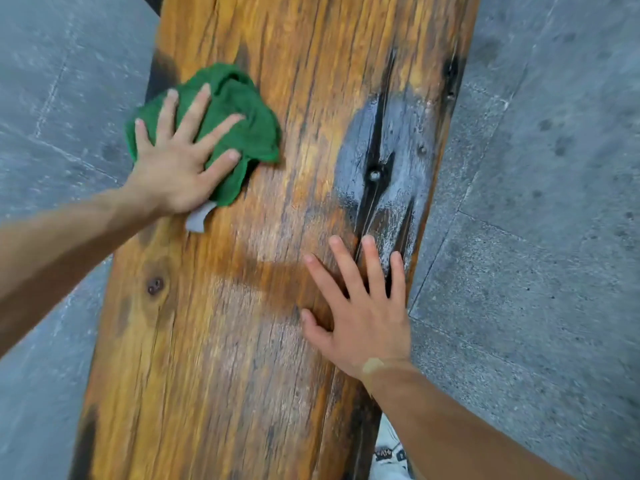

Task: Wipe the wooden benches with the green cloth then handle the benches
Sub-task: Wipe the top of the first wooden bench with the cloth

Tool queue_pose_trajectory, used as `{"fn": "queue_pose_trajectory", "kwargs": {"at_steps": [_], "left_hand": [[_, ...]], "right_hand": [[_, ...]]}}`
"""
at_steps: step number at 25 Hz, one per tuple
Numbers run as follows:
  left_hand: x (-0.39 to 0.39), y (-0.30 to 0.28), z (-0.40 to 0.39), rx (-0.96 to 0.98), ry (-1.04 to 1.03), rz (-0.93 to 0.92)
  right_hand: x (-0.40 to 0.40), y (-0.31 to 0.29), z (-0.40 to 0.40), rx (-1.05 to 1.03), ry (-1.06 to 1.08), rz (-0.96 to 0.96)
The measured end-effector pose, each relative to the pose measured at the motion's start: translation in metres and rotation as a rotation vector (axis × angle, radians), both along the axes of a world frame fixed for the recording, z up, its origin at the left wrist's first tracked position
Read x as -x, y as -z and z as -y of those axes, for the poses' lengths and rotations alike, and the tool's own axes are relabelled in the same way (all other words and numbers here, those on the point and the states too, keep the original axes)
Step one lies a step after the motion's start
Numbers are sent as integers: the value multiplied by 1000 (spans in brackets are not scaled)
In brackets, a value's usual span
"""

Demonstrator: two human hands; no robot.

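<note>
A long wooden bench (pixel 249 358) with orange-brown grain runs from the bottom to the top of the view. A crumpled green cloth (pixel 249 129) lies near its left edge, with a small grey tag (pixel 198 220) poking out below it. My left hand (pixel 180 164) presses flat on the cloth with its fingers spread. My right hand (pixel 360 313) rests flat on the bare wood near the right edge, fingers straight and spread. A dark, worn patch (pixel 391 147) with a split and metal bolts lies just beyond my right fingertips.
Grey stone floor tiles (pixel 536 237) lie on both sides of the bench. A bit of patterned clothing (pixel 389 455) shows under the bench's right edge at the bottom. A bolt head (pixel 155 285) sits in the wood at the left.
</note>
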State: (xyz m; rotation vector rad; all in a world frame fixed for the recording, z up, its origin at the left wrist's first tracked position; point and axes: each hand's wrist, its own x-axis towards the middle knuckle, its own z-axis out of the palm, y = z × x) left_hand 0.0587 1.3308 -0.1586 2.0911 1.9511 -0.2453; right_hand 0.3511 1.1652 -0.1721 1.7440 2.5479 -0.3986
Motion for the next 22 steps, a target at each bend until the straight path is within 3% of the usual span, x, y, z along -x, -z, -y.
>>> {"fn": "queue_pose_trajectory", "kwargs": {"at_steps": [2, 5, 8, 10, 12, 15, 17, 22], "left_hand": [[-75, 12, -60, -110, -21, 1], [-182, 9, -69, -138, 281, 25], [-150, 11, 22, -115, 667, 15], [-111, 6, 46, -71, 796, 73], [-108, 9, 1, -102, 740, 65], [-174, 11, -92, -110, 291, -6], [-209, 14, -114, -141, 121, -18], [-190, 18, -34, -133, 325, 8]], "right_hand": [[1, 0, -3, 5, -3, 8], [1, 2, -3, -26, 18, -26], [1, 4, 0, -79, 35, -113], [1, 5, 1, -105, 48, -108], [4, 5, 0, -86, 38, -90], [2, 5, 2, -53, 10, -44], [2, 6, 0, -64, 5, -46], [2, 8, -3, -110, 52, -162]]}}
